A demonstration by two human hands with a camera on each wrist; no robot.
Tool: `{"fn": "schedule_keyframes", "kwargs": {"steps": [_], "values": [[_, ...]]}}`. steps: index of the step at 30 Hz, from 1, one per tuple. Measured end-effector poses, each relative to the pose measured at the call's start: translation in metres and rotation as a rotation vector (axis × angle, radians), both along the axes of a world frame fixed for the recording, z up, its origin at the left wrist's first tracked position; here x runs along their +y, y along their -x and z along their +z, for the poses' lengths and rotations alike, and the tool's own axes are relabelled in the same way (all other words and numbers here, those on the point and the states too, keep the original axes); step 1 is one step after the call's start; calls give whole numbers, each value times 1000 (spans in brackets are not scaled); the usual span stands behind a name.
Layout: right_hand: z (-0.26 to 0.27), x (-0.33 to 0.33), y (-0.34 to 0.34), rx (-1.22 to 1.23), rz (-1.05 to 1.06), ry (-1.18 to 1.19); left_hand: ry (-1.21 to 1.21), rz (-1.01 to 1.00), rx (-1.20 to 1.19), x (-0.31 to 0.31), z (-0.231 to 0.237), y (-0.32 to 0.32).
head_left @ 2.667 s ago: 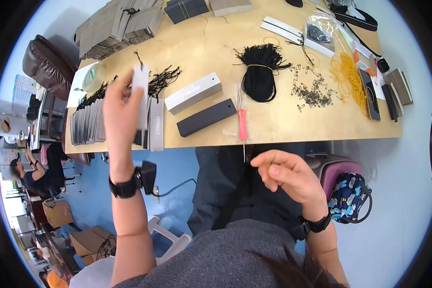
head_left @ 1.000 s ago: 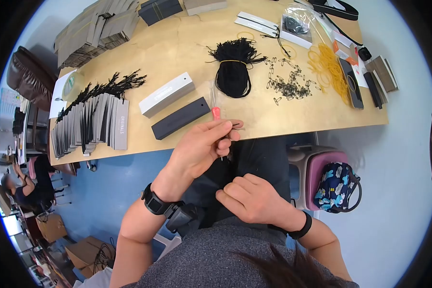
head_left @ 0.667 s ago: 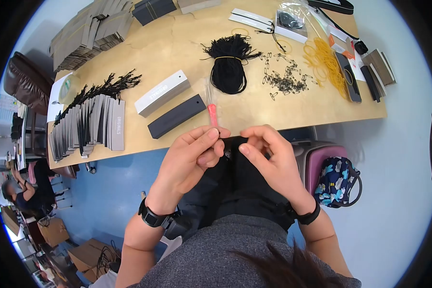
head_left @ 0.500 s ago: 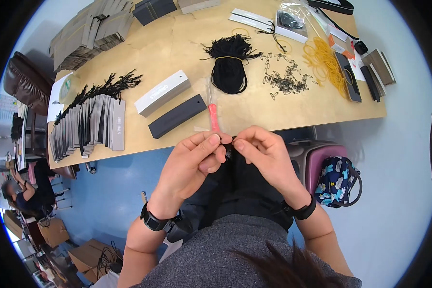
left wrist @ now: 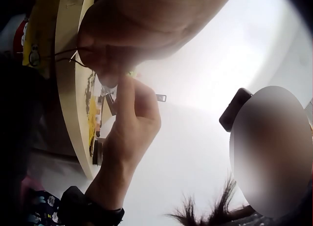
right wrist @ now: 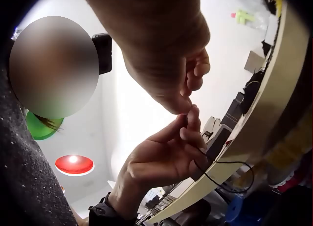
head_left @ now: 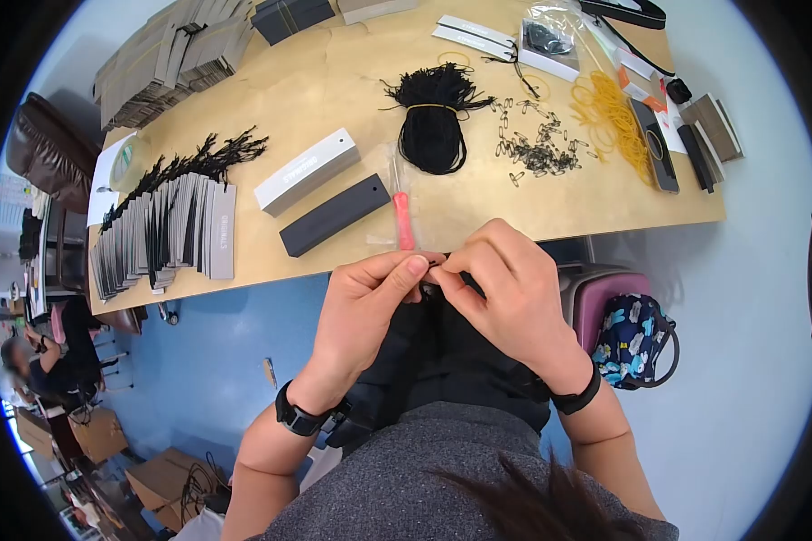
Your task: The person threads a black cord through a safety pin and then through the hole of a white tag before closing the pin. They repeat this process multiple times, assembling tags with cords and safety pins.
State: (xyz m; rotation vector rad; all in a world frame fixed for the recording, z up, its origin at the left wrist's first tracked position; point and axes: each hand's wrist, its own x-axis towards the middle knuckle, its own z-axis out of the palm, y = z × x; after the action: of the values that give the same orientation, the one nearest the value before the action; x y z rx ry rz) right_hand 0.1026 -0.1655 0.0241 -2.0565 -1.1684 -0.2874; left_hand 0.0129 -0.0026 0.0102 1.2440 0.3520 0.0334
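Observation:
In the head view my left hand and right hand meet just off the table's front edge. Thumb and forefinger of the left hand pinch a thin black cord. The right thumb and forefinger pinch the same cord close beside them. A loop of the black cord hangs below the left hand in the right wrist view; most of the rest is hidden by fingers. Just beyond the fingertips lies a pink-handled screwdriver. A tied bundle of black cords lies farther back.
At left stands a row of grey tags with black cords. Near the middle are a white block and a dark block. Loose small pins, yellow rubber bands and a phone lie at right.
The left hand has come from the row of tags at left to the middle, now with a black cord. The right hand has come up to meet it and grips the cord.

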Motion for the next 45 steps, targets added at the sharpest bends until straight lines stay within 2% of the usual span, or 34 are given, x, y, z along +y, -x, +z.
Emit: {"fn": "schedule_keyframes", "kwargs": {"steps": [4, 6, 10, 12, 13, 15, 17, 19, 21, 28, 32, 34, 35, 37, 38, 39, 41, 45], "values": [[2, 6, 3, 82, -31, -78, -57, -19, -14, 3, -4, 2], [-6, 3, 1, -26, 51, -34, -74, -36, 41, 3, -3, 2], [-9, -4, 3, -1, 57, 15, -27, -61, 76, 2, 3, 1], [-4, -7, 5, 483, 53, -88, -295, -59, 68, 0, 6, 3], [-4, -10, 2, 482, 46, -85, -292, -65, 66, -1, 7, 4], [-5, -17, -10, 483, 71, -11, -450, -89, 55, -2, 9, 4], [-16, -22, -31, 249, -225, 69, -410, -69, 72, -1, 8, 3], [-28, -28, -55, 109, -424, 113, -375, -44, 90, 2, 4, 3], [-37, -31, -71, 42, -430, 143, -253, 5, 42, 4, -4, 3], [-39, -24, -84, -101, -445, 367, -166, 3, 93, 6, 0, -1], [-40, -24, -80, -53, -391, 250, -116, -3, 77, 8, 0, -6], [-26, -21, -57, 805, -181, -75, -108, 3, 90, 8, -1, -7], [-18, -19, -49, 809, -176, -74, -98, 8, 86, 8, -2, -8], [-6, -14, -36, 1387, 76, -172, -88, 11, 80, 7, -3, -9], [-7, -12, -33, 1459, 162, -215, -102, 6, 84, 7, -3, -9], [-8, -10, -30, 1460, 163, -215, -115, 1, 88, 7, -3, -8], [-8, -6, -26, 1642, 212, -278, -125, 0, 86, 7, -2, -7], [-12, -2, -27, 1686, 204, -252, -187, -10, 76, 8, -1, -4]]}}
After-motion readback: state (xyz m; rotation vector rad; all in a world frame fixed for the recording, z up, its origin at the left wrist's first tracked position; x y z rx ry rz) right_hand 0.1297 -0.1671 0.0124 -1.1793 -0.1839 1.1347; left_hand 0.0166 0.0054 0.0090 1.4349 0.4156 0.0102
